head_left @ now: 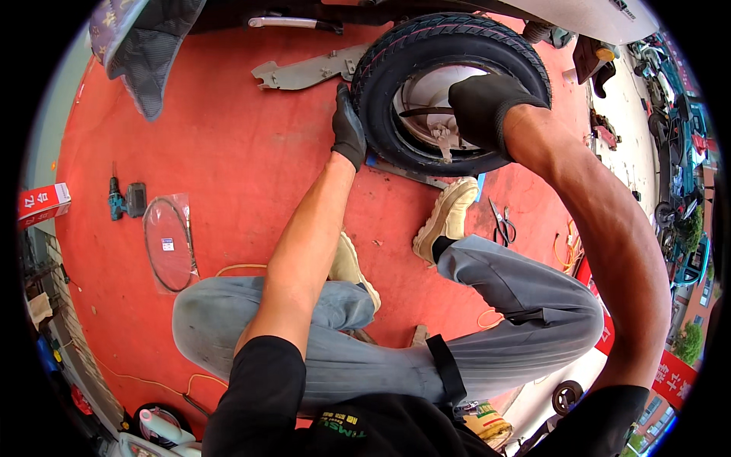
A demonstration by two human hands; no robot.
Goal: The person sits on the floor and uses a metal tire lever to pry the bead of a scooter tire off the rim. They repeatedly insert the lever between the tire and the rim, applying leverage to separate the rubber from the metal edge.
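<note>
A black-treaded scooter wheel [524, 57] with a silver hub [426, 87] stands beneath the vehicle's light body, its side facing me. My left hand [348, 131], in a black glove, lies along the left of the tyre with its fingers stretched out. In front of the hub, my gloved right hand [491, 110] is closed in a fist. A dark, slightly curved bar [423, 112] sticks out leftward from that fist, and the rest of it is hidden. Just below it, a metal lever arm [442, 139] sits on the hub.
A grey metal bracket [312, 70] lies left of the tyre. Scissors [501, 224] are right of my shoe. A cordless drill [116, 202], its battery [136, 199] and a bagged cable [168, 242] lie on the red mat [228, 167]. Orange cords [156, 387] cross the floor.
</note>
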